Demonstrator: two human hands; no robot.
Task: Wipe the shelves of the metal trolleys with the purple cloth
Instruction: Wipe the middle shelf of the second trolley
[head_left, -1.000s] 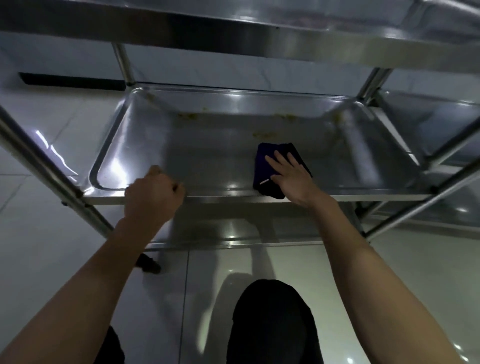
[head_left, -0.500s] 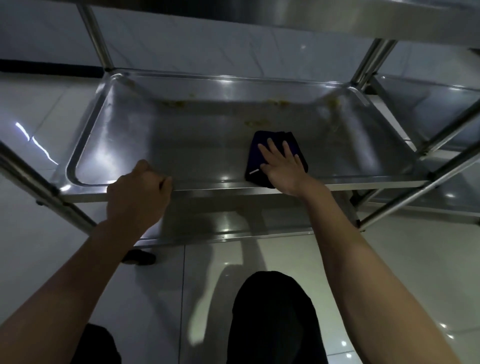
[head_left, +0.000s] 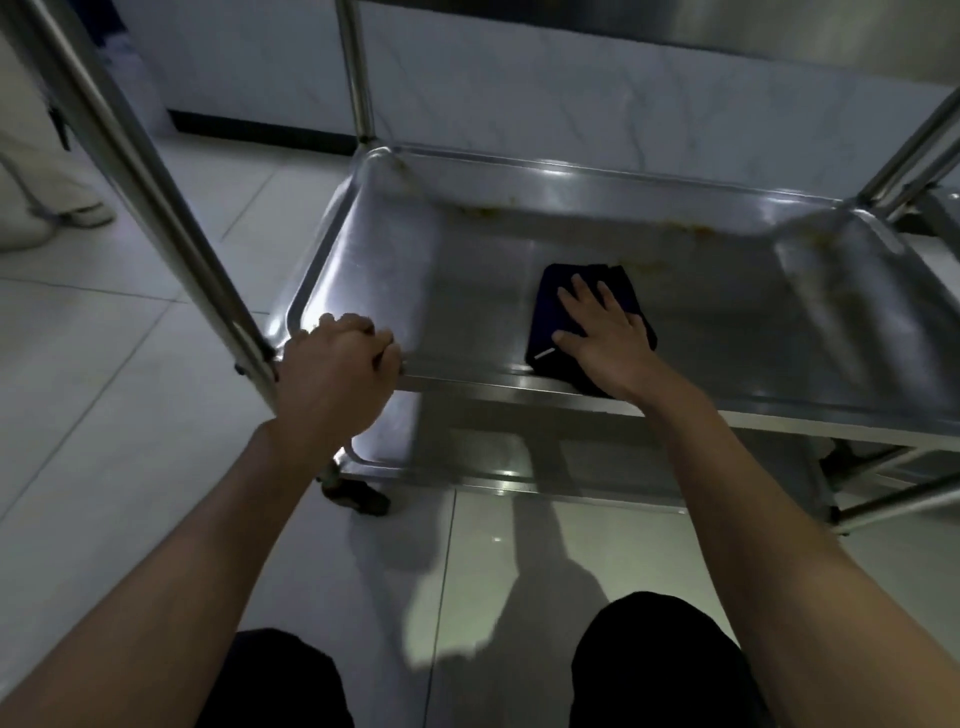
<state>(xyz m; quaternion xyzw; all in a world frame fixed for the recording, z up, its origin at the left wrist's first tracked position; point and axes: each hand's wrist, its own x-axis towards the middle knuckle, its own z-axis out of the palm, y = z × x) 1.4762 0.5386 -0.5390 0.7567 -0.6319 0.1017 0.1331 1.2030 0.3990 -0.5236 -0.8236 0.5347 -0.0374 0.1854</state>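
Pressing flat on the folded dark purple cloth (head_left: 582, 317), the right hand (head_left: 605, 335) is seen with fingers straight and spread, palm down, the wrist crossing the near rim. The cloth is laid on the bottom of the shallow stainless-steel middle shelf (head_left: 467, 291) of the trolley, close to the near edge and somewhat right of the shelf's middle; a small pale tag is visible at its near-left corner. The left hand (head_left: 335, 371) is curled over the near-left corner of the same shelf rim, fingers wrapped over the lip, just beside the round steel upright post (head_left: 156, 197) at that corner.

Brownish stain marks (head_left: 493, 210) are noted along the far wall of the shelf, apart from the cloth. A second upright (head_left: 356, 78) is fixed at the far-left corner, and further steel tubing (head_left: 914, 156) is seen at the far right. A lower steel shelf (head_left: 467, 457) is partly visible beneath the middle one, with a dark caster wheel (head_left: 358, 499) under its left corner on the pale glossy tiled floor (head_left: 104, 415). A pale marbled wall (head_left: 571, 93) with a dark skirting strip is seen behind the trolley. Two knees in dark trousers (head_left: 654, 665) are visible at the bottom edge. At far left a pale object is partly in view; what it is cannot be told.
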